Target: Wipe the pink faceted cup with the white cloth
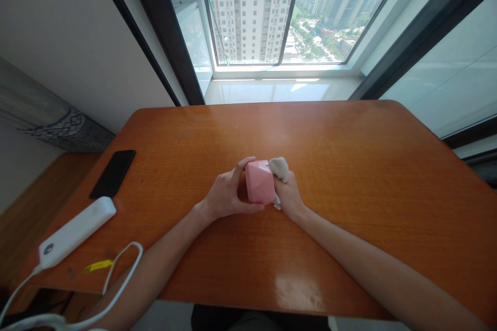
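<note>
A small pink faceted object [260, 182], like a little pot or block, is held above the middle of the wooden table [368, 165]. My left hand [229, 191] grips it from the left, thumb below and fingers along its upper edge. On its right side my right hand [289, 194] is closed round a whitish cloth [279, 168], which bunches out above and below the fingers. The cloth meets the right side of the pink object; most of my right fingers are hidden behind it.
At the table's left lie a black phone [112, 173] and a white power strip [77, 231]. Its white cable [126, 279], with a yellow tag [98, 266], loops close by my left forearm. Beyond the table's far edge are a window sill and a window [252, 15].
</note>
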`<move>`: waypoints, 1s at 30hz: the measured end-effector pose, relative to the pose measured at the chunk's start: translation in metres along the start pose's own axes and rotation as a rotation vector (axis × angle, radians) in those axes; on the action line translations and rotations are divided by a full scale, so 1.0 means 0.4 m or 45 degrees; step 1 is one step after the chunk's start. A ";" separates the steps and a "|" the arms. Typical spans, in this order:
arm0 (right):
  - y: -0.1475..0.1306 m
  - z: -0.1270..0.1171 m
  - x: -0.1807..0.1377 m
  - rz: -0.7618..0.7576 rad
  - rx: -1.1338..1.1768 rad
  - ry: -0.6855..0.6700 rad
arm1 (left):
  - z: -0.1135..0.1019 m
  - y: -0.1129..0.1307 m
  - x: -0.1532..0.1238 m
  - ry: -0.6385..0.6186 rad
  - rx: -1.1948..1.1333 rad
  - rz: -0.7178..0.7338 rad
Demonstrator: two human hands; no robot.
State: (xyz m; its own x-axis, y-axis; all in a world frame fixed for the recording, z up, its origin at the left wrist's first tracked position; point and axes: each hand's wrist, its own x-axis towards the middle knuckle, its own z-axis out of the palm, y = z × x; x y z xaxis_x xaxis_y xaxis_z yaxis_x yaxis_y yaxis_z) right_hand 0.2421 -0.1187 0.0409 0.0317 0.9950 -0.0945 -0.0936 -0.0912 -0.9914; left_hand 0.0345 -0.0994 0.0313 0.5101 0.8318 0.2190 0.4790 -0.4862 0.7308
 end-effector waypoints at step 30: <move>-0.003 0.003 -0.002 -0.047 -0.062 0.005 | 0.012 -0.013 0.002 0.076 -0.082 0.170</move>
State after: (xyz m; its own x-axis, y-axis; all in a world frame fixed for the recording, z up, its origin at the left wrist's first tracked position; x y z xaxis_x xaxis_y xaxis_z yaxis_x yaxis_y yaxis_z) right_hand 0.2411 -0.1195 0.0425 0.0381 0.9976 -0.0577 -0.0437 -0.0560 -0.9975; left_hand 0.0359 -0.0974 0.0248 0.5217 0.7764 0.3538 0.3619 -0.5769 0.7323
